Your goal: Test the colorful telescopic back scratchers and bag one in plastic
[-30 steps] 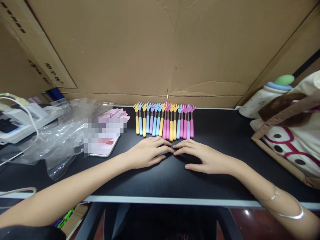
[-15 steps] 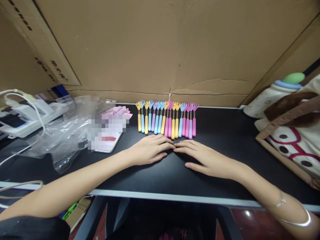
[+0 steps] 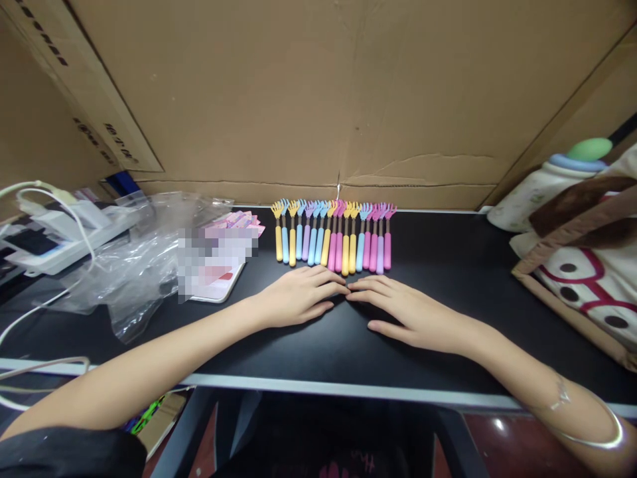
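My left hand point(image 3: 297, 297) and my right hand point(image 3: 408, 312) lie flat on the black desk point(image 3: 448, 292), fingers stretched out and fingertips almost touching at the middle. Neither holds anything. Just beyond the fingertips lies a tidy row of several small hand-shaped back scratchers point(image 3: 332, 236) with yellow, blue, purple and pink handles, heads pointing toward the cardboard wall. A thin bangle circles my right forearm point(image 3: 592, 435).
A crumpled clear plastic bag point(image 3: 129, 265) and a pink-and-white packet stack point(image 3: 219, 262) lie at the left, with a white device and cables point(image 3: 54, 232) beyond. A cream tote bag point(image 3: 592, 265) and a bottle point(image 3: 542, 189) stand at the right. Cardboard point(image 3: 318, 99) walls the back.
Both hands stay flat in the same place. The view has shifted slightly, nothing on the desk has moved.
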Demonstrator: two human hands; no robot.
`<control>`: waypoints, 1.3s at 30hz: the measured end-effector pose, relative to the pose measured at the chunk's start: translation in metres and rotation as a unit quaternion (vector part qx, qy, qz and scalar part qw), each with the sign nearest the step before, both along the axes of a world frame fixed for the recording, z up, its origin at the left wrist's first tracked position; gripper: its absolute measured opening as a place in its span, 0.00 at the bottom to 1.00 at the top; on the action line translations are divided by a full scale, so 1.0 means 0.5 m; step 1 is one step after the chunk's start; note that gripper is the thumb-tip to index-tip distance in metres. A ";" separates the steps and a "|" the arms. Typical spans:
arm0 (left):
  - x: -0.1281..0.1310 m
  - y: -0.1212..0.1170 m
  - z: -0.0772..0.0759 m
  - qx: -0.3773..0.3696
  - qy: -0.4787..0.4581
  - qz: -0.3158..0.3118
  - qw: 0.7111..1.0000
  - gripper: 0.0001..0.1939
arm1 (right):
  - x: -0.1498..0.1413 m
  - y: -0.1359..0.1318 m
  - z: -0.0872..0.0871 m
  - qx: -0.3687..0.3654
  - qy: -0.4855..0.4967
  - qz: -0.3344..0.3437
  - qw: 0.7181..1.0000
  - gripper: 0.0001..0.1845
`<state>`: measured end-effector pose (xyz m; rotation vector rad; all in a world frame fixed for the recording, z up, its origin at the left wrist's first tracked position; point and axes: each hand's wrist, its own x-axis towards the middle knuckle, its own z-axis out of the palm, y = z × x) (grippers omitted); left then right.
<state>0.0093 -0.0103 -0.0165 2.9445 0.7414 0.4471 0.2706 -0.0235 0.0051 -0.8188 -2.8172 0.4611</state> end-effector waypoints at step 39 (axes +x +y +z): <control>0.000 0.000 0.001 0.007 0.008 0.001 1.000 0.16 | -0.003 -0.003 0.006 0.011 -0.032 -0.001 0.999 0.28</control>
